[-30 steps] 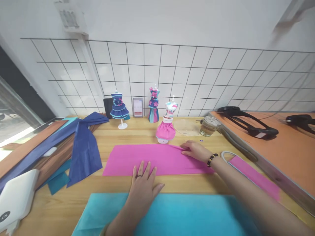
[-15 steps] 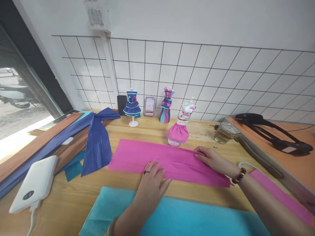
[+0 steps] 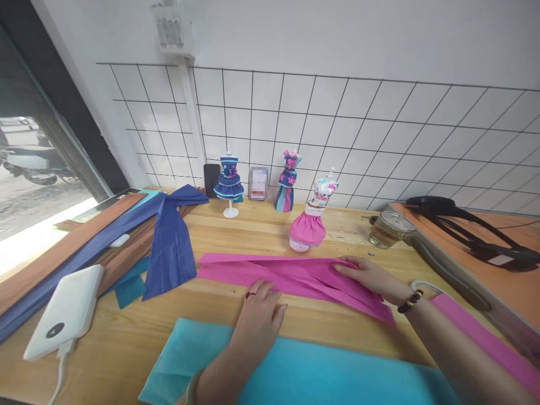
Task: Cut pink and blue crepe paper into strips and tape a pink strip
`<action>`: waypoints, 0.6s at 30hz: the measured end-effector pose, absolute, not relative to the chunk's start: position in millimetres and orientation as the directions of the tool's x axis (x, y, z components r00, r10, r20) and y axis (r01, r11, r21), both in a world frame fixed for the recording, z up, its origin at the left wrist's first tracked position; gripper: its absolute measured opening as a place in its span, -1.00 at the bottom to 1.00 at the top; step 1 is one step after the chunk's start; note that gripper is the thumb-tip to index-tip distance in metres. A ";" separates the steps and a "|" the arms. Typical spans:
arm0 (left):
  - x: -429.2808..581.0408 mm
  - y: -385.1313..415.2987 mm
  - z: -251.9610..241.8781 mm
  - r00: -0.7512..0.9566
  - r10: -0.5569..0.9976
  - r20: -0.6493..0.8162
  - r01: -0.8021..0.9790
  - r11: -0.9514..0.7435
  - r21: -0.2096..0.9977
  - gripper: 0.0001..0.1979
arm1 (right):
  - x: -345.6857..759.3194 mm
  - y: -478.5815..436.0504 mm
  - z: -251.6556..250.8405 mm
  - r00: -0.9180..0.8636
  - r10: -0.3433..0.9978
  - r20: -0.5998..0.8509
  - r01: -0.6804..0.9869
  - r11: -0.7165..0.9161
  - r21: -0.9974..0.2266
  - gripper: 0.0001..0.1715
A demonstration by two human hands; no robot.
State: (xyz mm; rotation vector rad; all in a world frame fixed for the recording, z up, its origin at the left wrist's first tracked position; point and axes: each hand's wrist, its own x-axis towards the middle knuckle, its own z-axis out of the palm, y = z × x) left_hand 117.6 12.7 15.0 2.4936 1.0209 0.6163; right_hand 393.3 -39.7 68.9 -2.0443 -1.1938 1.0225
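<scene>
A long pink sheet [image 3: 291, 274] of thin, paper-like or cloth material lies crosswise on the wooden table [image 3: 126, 360], with a fold along its far side and loose creases to the right. My left hand [image 3: 260, 315] rests at its near edge, fingers spread and fingertips touching it. At the far right part of the sheet, my right hand [image 3: 373, 278] has its fingers closed on the far edge; the thumb is partly hidden. Below the left wrist lies a turquoise sheet [image 3: 333, 377], partly covered by my left forearm. Another pink strip [image 3: 472, 326] lies beside my right forearm.
Small dress forms in a navy dress [image 3: 229, 177], a striped skirt [image 3: 285, 197] and a pink skirt [image 3: 307, 229] stand at the back. A glass mug [image 3: 390, 229] is at right. Blue fabric [image 3: 171, 253] and a white power bank [image 3: 70, 309] lie left.
The pink sheet's far side has come over toward me, so the sheet now looks narrower and folded. Both hands stay in nearly the same place.
</scene>
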 end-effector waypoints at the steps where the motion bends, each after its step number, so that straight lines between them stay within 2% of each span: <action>1: 117.6 13.0 15.0 0.644 0.725 0.244 0.562 -0.665 0.492 -0.77 | 393.1 -38.3 70.6 0.293 0.907 -0.301 0.504 -0.414 -0.758 -0.60; 4: 117.4 13.8 14.2 0.651 0.726 0.221 0.573 -0.661 0.485 -0.76 | 391.6 -33.0 71.5 0.203 0.937 -0.283 0.579 -0.348 -0.737 -0.66; 7: 116.6 14.9 12.4 0.640 0.729 0.241 0.579 -0.665 0.473 -0.74 | 390.1 -28.1 66.6 0.150 0.929 -0.338 0.543 -0.363 -0.757 -0.70; 10: 115.7 16.8 10.9 0.615 0.742 0.266 0.602 -0.660 0.450 -0.73 | 388.9 -25.3 61.0 0.125 0.884 -0.450 0.300 -0.466 -0.832 -0.72; 13: 115.2 18.9 11.0 0.571 0.781 0.252 0.660 -0.620 0.424 -0.69 | 388.6 -25.9 57.1 0.064 0.801 -0.595 0.007 -0.596 -0.803 -0.72; 15: 115.2 20.0 11.5 0.545 0.804 0.237 0.691 -0.591 0.417 -0.65 | 388.3 -28.3 55.9 0.033 0.764 -0.645 -0.055 -0.643 -0.764 -0.71; 18: 115.4 20.5 11.8 0.544 0.810 0.222 0.699 -0.583 0.415 -0.60 | 384.3 -33.4 58.3 0.002 0.725 -0.689 -0.050 -0.688 -0.724 -0.67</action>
